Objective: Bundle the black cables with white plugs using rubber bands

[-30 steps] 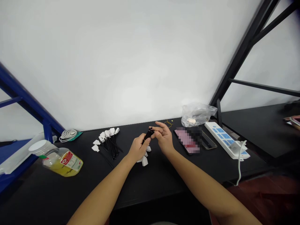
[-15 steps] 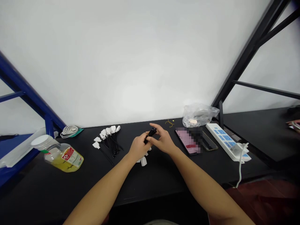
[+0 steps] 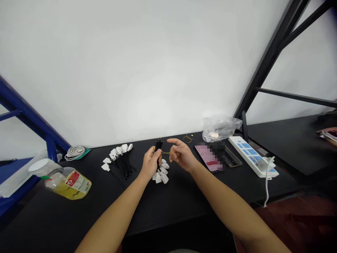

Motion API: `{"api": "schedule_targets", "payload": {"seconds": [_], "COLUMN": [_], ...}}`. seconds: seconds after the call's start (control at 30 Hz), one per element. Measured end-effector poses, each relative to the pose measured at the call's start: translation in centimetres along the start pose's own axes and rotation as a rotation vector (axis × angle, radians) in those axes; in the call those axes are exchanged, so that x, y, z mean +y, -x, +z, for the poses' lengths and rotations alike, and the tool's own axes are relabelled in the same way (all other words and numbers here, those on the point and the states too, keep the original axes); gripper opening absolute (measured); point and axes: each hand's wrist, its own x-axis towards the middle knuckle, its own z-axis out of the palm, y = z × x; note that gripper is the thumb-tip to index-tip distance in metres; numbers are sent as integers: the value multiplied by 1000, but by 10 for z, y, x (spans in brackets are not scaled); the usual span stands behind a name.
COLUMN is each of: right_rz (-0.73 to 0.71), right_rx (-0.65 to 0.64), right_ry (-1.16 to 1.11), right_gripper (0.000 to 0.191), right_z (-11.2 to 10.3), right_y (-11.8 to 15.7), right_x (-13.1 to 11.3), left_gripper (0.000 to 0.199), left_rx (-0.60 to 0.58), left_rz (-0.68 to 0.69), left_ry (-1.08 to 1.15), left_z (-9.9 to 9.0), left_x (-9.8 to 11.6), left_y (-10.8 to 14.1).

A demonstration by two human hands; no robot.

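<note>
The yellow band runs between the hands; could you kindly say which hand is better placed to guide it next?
Probably the right hand: the yellow band runs to its curled fingers, and that hand grips no sticks. The left hand is closed around the bundle of black sticks, so it seems busy.

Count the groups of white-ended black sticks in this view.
2: one bundle gripped in the left hand, and one loose pile on the table to its left. I see no others.

Black table [image 3: 179, 207] and metal frame [image 3: 264, 66] suggest a workshop.
</note>
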Motion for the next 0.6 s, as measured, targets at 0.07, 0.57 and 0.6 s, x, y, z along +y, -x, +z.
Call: {"api": "schedule_targets", "payload": {"seconds": [0.07,0.57,0.6], "right_rz": [16,-150,-168], "right_rx": [81,317,340], "right_ry": [-222,408,415], "right_gripper": [23,32,32], "right_z": [-2,7,7], "right_y": [-2,-1,-2], "right_x": [1,19,20], "left_gripper": [33,28,28], "left_rx": [-42,-173,-183], "left_rz": [24,235,241], "left_ry": [-37,-622,-623], "left_z": [4,0,0], "left_x": [1,11,11], "left_y": [4,14,14]}}
